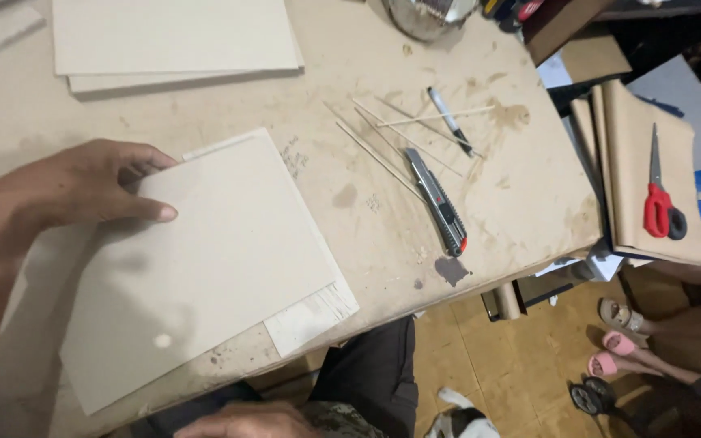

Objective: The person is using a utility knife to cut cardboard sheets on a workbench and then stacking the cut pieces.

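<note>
Low at the frame's bottom edge the right hand [245, 420] rests with grip unclear, while the left hand [83, 185] presses spread fingers on the pale grey square cardboard sheet [204, 268], lying tilted on the stained beige tabletop [367, 203], extending rightward from that nearer hand.

The right hand [245, 420] is cut by the bottom edge, fingers not visible. Under the left hand [75, 191], the grey board [204, 268] hides most of the lower sheet [310, 320].
</note>
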